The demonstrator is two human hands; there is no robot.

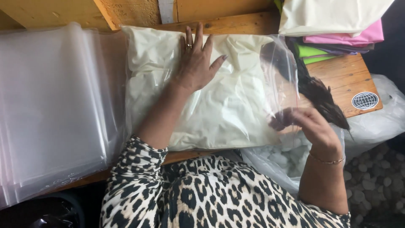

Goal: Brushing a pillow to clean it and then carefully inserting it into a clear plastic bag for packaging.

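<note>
A person in a leopard-print top leans over a wooden table [350,74], seen from above. At the centre lies a clear plastic zip bag stuffed with folded cream-white fabric [219,101]. Its long axis runs from nine o'clock to three o'clock, with the open mouth pointing toward three o'clock.

The left hand [196,63] lies flat on the upper middle of the bag, fingers spread and pointing toward twelve o'clock, palm pressing the fabric down; a ring shows on one finger. The right hand [310,124], at about four o'clock from the bag's centre, pinches the loose transparent edge of the bag's mouth between thumb and fingertips and lifts it off the table. A thin bracelet circles that wrist.

At nine o'clock sits a thick stack of empty clear plastic bags [55,105]. At one o'clock is a pile of folded fabrics in cream, pink, purple and bright green [337,33]. A dark lock of hair [320,95] hangs across the three o'clock side. A clear sack of white filling [287,158] rests at five o'clock, below the table edge.

As a judgement: the fabric looks bulky, so it could bulge back out of the mouth if the flat hand eases off, and the thin lifted edge could slip from the pinch or stretch.
</note>
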